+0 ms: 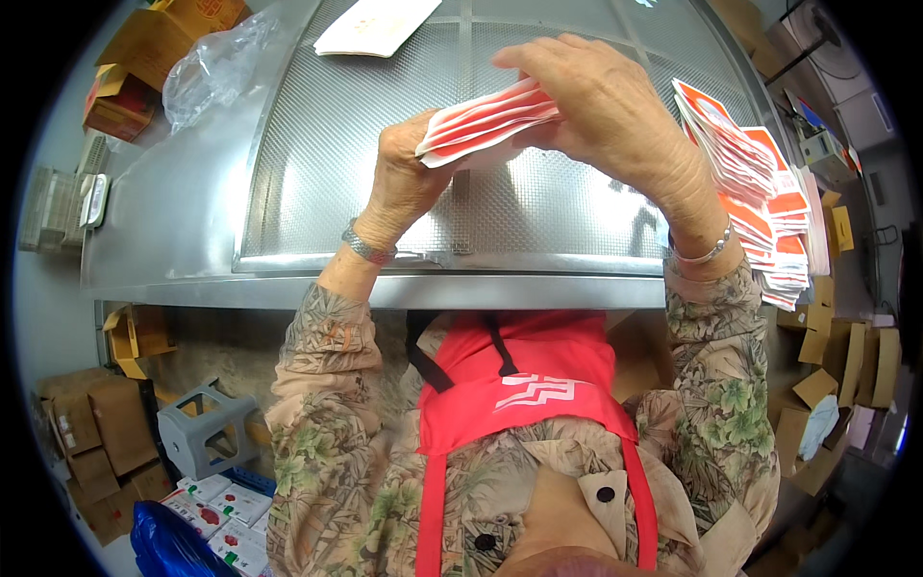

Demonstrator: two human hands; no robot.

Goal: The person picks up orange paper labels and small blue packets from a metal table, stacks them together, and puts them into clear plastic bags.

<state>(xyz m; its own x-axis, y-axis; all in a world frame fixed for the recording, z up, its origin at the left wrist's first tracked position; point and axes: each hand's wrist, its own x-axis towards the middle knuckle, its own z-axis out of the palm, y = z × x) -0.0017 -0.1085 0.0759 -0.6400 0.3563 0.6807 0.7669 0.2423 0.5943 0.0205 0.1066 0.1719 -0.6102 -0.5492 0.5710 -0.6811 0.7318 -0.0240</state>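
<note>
A bundle of flat red-and-white paper packets is held tilted above the mesh-topped metal table, its layered edges facing me. My left hand is closed round the bundle's left end, its fingers mostly hidden behind the packets. At the other end, my right hand curls over the packets with bent fingers, gripping them from above. Beside my right wrist, piles of similar red-and-white packets lie overlapping at the table's right side. A white paper stack rests at the far edge of the mesh.
The metal table has a raised front rim close to my body. Clear plastic wrap and yellow cartons are at the far left. Below the table stand a grey plastic stool and brown cardboard boxes; more open boxes are on the right.
</note>
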